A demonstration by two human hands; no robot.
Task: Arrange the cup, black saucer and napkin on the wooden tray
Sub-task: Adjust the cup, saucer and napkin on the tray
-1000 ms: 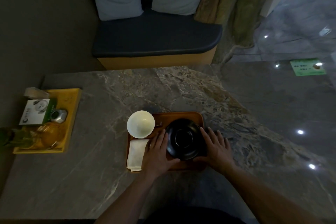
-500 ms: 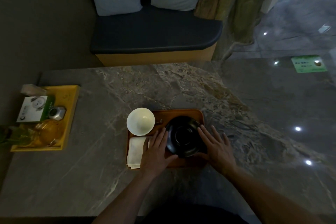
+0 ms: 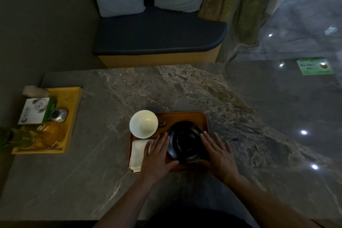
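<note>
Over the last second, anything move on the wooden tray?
Barely. Both hands stay flat against the black saucer, left hand and right hand on either side, fingers straight; no grip taken or released. White cup, napkin and wooden tray stayed put.

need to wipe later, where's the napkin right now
In the head view, the napkin lies folded in the wooden tray's near-left corner, below the cup.
</note>
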